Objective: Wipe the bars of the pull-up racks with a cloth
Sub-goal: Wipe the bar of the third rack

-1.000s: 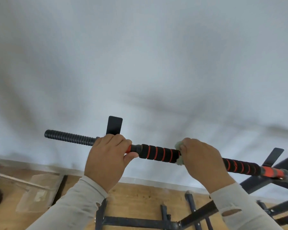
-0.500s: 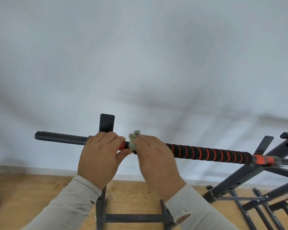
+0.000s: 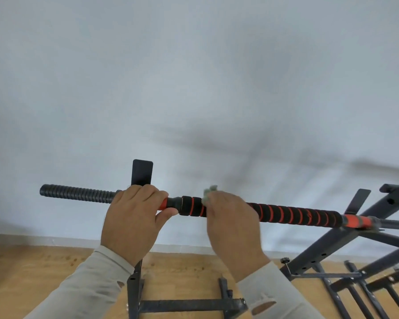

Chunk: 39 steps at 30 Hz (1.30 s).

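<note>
Both hands wrap the bar [image 3: 297,215]: left hand [image 3: 134,222] steadying, right hand [image 3: 230,224] clutching the cloth [image 3: 209,192], unwiped length running rightward.

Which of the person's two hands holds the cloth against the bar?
The right hand: a pale green cloth pokes out above its fingers on the striped bar. The left hand grips the bar bare.

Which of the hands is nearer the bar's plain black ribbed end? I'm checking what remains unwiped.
Left. The left hand grips the bar right beside the ribbed end; the right hand, holding the cloth, sits farther along the striped foam.
</note>
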Available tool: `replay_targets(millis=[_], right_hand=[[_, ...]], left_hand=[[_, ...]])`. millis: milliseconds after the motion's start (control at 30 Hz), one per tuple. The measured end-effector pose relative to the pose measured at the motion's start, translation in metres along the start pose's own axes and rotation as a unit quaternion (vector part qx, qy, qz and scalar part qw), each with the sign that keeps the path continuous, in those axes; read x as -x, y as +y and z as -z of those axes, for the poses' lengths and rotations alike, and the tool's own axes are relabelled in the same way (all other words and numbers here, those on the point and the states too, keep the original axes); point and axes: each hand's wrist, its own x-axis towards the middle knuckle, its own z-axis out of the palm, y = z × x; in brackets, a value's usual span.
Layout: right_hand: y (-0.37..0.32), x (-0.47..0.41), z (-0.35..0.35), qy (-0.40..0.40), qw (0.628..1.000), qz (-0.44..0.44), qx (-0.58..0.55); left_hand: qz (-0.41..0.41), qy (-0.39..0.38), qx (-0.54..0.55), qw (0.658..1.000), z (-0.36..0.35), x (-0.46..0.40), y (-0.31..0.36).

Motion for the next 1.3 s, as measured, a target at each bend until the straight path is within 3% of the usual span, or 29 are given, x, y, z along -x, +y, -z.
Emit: replay_targets(millis=[133, 233, 367, 467, 600, 700, 800, 967, 1100, 1300], right_hand=[[-0.044, 0.004, -0.030, 0.000, 0.990, 0.121, -0.076], [-0.032, 0.001, -0.027, 0.012, 0.985, 0.153, -0.083], [0.017, 0.000, -0.010, 0.029, 0.989, 0.143, -0.038], [0.048, 0.002, 0.001, 0.027, 0.996, 0.084, 0.012], [0.032, 0.003, 0.000, 0.028, 0.999, 0.026, 0.007], [0.001, -0.002, -0.009, 0.054, 0.997, 0.058, -0.021], [-0.020, -0.014, -0.020, 0.021, 0.996, 0.083, -0.038], [-0.002, -0.020, -0.020, 0.001, 0.982, 0.168, -0.082], [0.019, -0.015, -0.015, -0.007, 0.977, 0.135, -0.166], [0.020, -0.011, -0.027, -0.001, 0.970, 0.130, -0.204]], left_hand=[[-0.010, 0.008, 0.012, 1.000, -0.001, 0.000, -0.001], [-0.006, 0.009, 0.012, 1.000, -0.002, 0.000, -0.001], [0.004, 0.009, 0.010, 1.000, -0.003, -0.001, -0.001], [0.010, 0.008, 0.004, 1.000, -0.002, 0.000, 0.000], [0.010, 0.010, 0.002, 1.000, -0.003, 0.000, 0.000], [0.008, 0.016, 0.004, 1.000, -0.004, 0.000, -0.001], [0.008, 0.022, 0.009, 1.000, -0.005, 0.000, 0.000], [0.021, 0.012, 0.004, 1.000, -0.002, 0.000, 0.003], [0.038, 0.001, 0.007, 0.999, 0.002, 0.000, 0.006], [0.054, -0.062, 0.000, 0.997, 0.012, -0.003, 0.009]])
